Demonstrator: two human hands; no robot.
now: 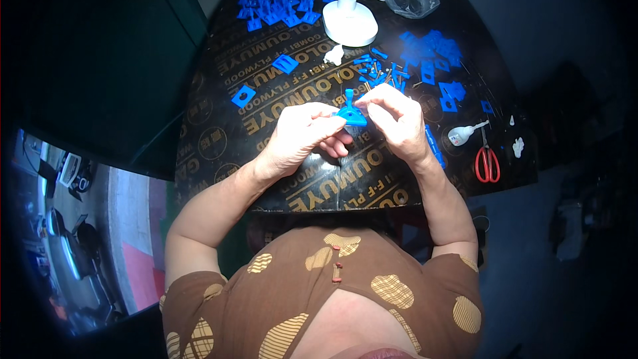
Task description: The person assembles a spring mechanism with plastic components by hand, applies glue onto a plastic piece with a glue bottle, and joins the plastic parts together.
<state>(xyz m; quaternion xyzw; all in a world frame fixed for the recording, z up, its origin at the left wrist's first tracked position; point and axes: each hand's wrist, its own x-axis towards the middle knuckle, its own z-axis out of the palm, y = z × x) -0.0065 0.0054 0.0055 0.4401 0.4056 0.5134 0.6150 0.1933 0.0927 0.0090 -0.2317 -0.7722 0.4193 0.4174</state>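
Observation:
Above the near part of the dark table, my left hand (pixel 299 134) pinches a blue plastic part (pixel 353 118) with a broad base, a hole and an upright stem. The base sits between thumb and fingers, and the stem points away from me. Close on the right, my right hand (pixel 401 125) has thumb and forefinger drawn together beside the stem. Anything in that pinch is too small to make out. Beyond the right hand lies a cluster of small blue pieces and thin metal pins (pixel 382 73).
A white lamp base (pixel 350 23) stands at the back. Left of it are several blue assemblies (pixel 276 6); right, a pile of blue plates (pixel 432 50). Loose blue plates (pixel 244 96) lie left. Red-handled scissors (pixel 487 165) and a white nozzle bottle (pixel 463 133) lie right.

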